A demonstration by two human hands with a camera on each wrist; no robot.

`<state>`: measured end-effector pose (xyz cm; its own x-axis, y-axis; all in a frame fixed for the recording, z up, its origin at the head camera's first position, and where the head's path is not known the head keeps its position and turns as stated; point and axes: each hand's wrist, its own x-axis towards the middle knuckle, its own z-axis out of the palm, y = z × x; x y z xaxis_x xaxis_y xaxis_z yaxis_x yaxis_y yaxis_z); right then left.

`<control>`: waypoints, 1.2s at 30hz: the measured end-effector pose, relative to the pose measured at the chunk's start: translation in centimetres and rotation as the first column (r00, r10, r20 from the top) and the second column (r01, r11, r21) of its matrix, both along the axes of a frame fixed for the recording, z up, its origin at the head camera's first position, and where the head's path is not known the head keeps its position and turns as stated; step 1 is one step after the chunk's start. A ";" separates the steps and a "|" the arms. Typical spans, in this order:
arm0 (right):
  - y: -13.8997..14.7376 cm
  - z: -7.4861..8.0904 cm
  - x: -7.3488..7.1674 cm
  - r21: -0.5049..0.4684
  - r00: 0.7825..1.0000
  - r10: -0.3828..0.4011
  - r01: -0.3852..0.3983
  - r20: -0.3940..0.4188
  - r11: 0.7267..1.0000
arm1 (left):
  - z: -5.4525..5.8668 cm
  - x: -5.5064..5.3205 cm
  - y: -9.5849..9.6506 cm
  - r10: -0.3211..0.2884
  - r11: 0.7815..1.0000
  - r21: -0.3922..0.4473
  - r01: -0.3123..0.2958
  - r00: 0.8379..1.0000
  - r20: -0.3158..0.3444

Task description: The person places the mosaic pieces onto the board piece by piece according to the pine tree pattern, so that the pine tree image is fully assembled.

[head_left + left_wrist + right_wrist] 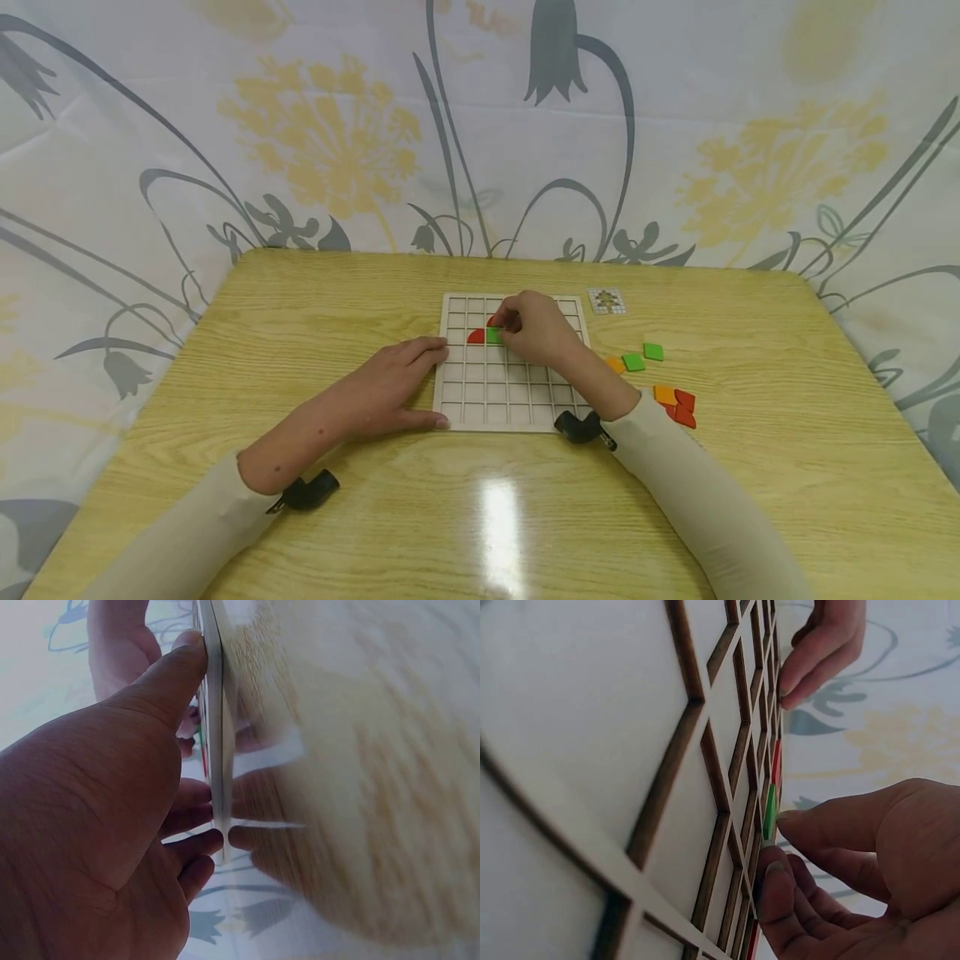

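A pale square grid board [497,402] lies on the table. My left hand [382,385] rests along its left edge; in the left wrist view the thumb [176,671] lies at the board's rim with the other fingers spread along it. Over the upper part of the board, my right hand [542,332] has curled fingers and pinches at a green tile [770,810], thumb and index finger at its edge. Left of the green tile sits a red rounded tile [477,336]. Another red tile [491,320] shows just above, partly hidden by the fingers.
Right of the board lie loose green tiles [653,352], an orange tile [664,395] and red tiles [684,414], some behind the right forearm. A small pattern card [607,301] lies beyond the board's upper right corner. A patterned curtain [480,125] hangs behind the table.
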<state>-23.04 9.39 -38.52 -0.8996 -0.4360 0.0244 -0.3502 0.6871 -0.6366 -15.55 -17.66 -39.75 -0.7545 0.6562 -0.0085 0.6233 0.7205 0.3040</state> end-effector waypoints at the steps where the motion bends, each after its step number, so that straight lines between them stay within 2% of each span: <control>1: 0.0 0.0 0.0 0.000 1.000 0.002 -0.002 0.000 1.000 | 0.0 0.0 0.0 0.000 1.000 -0.001 0.000 1.000 -0.001; 10: 0.5 0.3 0.4 0.012 1.000 0.024 -0.024 -0.019 1.000 | 0.1 0.0 0.1 0.005 1.000 -0.007 -0.005 1.000 0.000; 17: 1.7 0.9 1.6 0.000 0.998 0.019 -0.019 -0.058 1.000 | 0.2 0.0 0.1 0.007 1.000 -0.011 -0.007 1.000 -0.001; 25: 4.6 1.0 3.0 0.040 0.993 0.036 -0.031 -0.116 0.999 | 0.0 -0.1 0.1 0.003 1.000 -0.012 -0.003 1.000 0.000; 36: 9.6 1.4 5.1 0.080 0.989 -0.026 0.038 -0.142 0.996 | -0.1 -0.1 0.0 0.001 1.000 -0.020 -0.001 1.000 0.001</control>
